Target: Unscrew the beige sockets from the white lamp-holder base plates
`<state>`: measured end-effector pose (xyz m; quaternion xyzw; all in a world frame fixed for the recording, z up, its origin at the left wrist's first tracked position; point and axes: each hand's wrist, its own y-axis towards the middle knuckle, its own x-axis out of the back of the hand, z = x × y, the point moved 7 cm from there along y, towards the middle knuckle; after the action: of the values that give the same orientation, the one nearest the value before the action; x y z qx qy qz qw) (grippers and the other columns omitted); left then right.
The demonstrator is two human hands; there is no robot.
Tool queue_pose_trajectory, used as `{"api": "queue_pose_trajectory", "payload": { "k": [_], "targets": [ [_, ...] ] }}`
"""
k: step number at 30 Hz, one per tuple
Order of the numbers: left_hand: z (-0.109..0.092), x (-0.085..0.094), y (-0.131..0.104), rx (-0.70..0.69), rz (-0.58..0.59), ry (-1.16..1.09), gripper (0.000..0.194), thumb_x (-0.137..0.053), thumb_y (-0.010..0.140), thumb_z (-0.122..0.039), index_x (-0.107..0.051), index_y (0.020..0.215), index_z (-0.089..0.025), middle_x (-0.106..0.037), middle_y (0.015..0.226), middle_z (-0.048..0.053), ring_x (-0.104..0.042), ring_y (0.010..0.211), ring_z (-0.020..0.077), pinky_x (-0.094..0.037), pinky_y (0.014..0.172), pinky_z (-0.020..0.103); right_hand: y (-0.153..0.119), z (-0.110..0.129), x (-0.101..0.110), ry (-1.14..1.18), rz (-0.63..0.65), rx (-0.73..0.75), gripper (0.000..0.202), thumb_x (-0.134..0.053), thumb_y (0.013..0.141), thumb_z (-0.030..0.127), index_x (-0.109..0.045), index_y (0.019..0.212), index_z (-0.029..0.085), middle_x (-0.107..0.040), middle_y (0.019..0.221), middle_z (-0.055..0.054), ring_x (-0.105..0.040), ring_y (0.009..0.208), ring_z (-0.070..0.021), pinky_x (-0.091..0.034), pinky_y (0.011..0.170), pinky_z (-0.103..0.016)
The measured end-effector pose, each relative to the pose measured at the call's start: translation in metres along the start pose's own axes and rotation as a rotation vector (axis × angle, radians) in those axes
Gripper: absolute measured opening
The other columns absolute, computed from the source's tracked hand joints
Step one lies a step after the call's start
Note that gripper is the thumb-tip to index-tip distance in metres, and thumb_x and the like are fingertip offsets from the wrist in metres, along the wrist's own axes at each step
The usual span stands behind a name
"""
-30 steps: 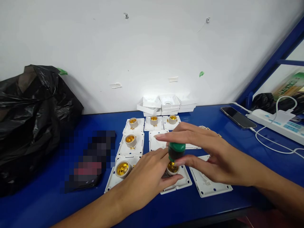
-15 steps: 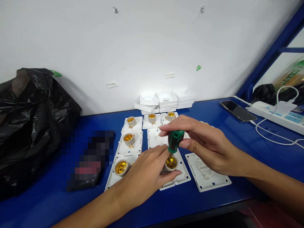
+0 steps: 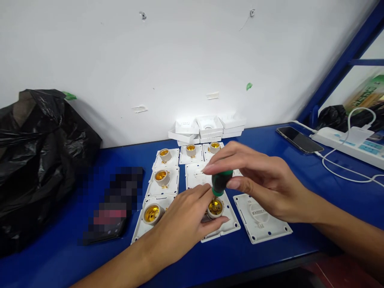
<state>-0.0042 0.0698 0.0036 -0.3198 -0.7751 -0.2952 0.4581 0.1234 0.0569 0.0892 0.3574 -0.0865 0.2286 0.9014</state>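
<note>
Blue table [image 3: 186,270], white wall [image 3: 186,52]: right hand [image 3: 264,180] is pinching a green-handled screwdriver [image 3: 221,183], shaft entering the near, middle brass-lined socket [image 3: 216,208]; left hand [image 3: 190,212] (half curled) is clasping that socket.

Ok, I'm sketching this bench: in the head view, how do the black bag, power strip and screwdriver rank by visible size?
1. Black bag, by far
2. Power strip
3. Screwdriver, partly hidden
</note>
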Motion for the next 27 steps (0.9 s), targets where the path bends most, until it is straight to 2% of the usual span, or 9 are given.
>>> {"api": "queue_pose_trajectory", "payload": {
  "k": [2, 5, 6, 9, 13, 16, 20, 24, 27],
  "targets": [
    [0.0, 0.0, 0.0, 0.008, 0.008, -0.008, 0.024, -0.072, 0.096, -0.039, -0.059, 0.105, -0.021, -0.065, 0.094, 0.002, -0.066, 0.082, 0.0245, -0.053, 0.076, 0.038, 0.0, -0.003, -0.005, 0.058, 0.049, -0.031, 0.036, -0.058, 0.102, 0.013, -0.067, 0.136, 0.022, -0.069, 0.124, -0.009, -0.06, 0.119, -0.0199, -0.055, 0.095, -0.037],
    [0.001, 0.0, 0.001, 0.021, 0.011, -0.017, 0.022, -0.07, 0.097, -0.038, -0.059, 0.103, -0.021, -0.066, 0.098, 0.003, -0.066, 0.083, 0.024, -0.053, 0.078, 0.038, -0.001, 0.0, 0.001, 0.064, -0.062, 0.019, 0.031, -0.069, 0.096, 0.016, -0.073, 0.125, 0.025, -0.072, 0.116, -0.006, -0.06, 0.114, -0.0197, -0.055, 0.097, -0.039],
    [0.001, 0.0, 0.001, 0.022, 0.013, -0.015, 0.022, -0.071, 0.096, -0.038, -0.06, 0.104, -0.02, -0.066, 0.098, 0.003, -0.066, 0.082, 0.0237, -0.053, 0.077, 0.037, -0.001, 0.001, 0.003, 0.059, -0.095, 0.034, 0.029, -0.069, 0.096, 0.014, -0.075, 0.123, 0.025, -0.073, 0.114, -0.006, -0.062, 0.111, -0.0191, -0.056, 0.097, -0.039],
    [0.0, 0.0, 0.001, 0.025, 0.022, -0.004, 0.025, -0.072, 0.095, -0.039, -0.06, 0.107, -0.02, -0.066, 0.095, 0.002, -0.066, 0.08, 0.0233, -0.053, 0.075, 0.036, -0.001, -0.003, 0.001, 0.103, -0.049, -0.019, 0.03, -0.059, 0.101, 0.013, -0.075, 0.123, 0.026, -0.075, 0.12, -0.007, -0.064, 0.114, -0.0202, -0.058, 0.093, -0.041],
    [-0.001, 0.001, 0.001, 0.029, 0.02, -0.007, 0.024, -0.071, 0.096, -0.039, -0.06, 0.105, -0.02, -0.067, 0.098, 0.004, -0.067, 0.084, 0.0249, -0.053, 0.073, 0.036, 0.001, -0.007, 0.007, 0.191, -0.084, -0.05, 0.03, -0.071, 0.095, 0.017, -0.075, 0.122, 0.028, -0.075, 0.115, -0.005, -0.065, 0.109, -0.0186, -0.06, 0.089, -0.037],
    [-0.002, 0.002, 0.001, 0.023, 0.028, -0.011, 0.026, -0.073, 0.095, -0.037, -0.06, 0.11, -0.02, -0.068, 0.101, 0.004, -0.067, 0.085, 0.0252, -0.052, 0.072, 0.035, 0.002, -0.014, 0.005, 0.285, -0.039, -0.111, 0.031, -0.065, 0.099, 0.019, -0.071, 0.128, 0.03, -0.074, 0.119, -0.005, -0.068, 0.104, -0.0167, -0.061, 0.086, -0.035],
    [-0.002, 0.001, 0.001, 0.016, 0.041, -0.006, 0.027, -0.073, 0.096, -0.037, -0.059, 0.112, -0.02, -0.068, 0.102, 0.004, -0.067, 0.085, 0.0246, -0.052, 0.071, 0.034, 0.003, -0.016, 0.01, 0.273, -0.098, -0.058, 0.02, -0.074, 0.093, 0.019, -0.077, 0.111, 0.027, -0.072, 0.11, -0.003, -0.064, 0.107, -0.0155, -0.057, 0.091, -0.031],
    [-0.001, 0.0, 0.001, 0.019, 0.036, -0.009, 0.026, -0.071, 0.097, -0.039, -0.059, 0.108, -0.019, -0.067, 0.105, 0.005, -0.067, 0.088, 0.0251, -0.052, 0.073, 0.035, 0.002, -0.022, 0.01, 0.287, -0.07, -0.099, 0.023, -0.063, 0.101, 0.018, -0.075, 0.118, 0.027, -0.071, 0.118, -0.005, -0.066, 0.104, -0.0145, -0.058, 0.087, -0.031],
    [-0.002, 0.0, 0.001, 0.021, 0.043, -0.016, 0.027, -0.072, 0.096, -0.036, -0.06, 0.114, -0.02, -0.068, 0.106, 0.005, -0.067, 0.087, 0.0243, -0.052, 0.072, 0.035, 0.002, -0.019, 0.014, 0.285, -0.099, -0.041, 0.017, -0.072, 0.095, 0.02, -0.078, 0.109, 0.027, -0.072, 0.109, -0.004, -0.066, 0.102, -0.0147, -0.058, 0.086, -0.03]
  ]
}}
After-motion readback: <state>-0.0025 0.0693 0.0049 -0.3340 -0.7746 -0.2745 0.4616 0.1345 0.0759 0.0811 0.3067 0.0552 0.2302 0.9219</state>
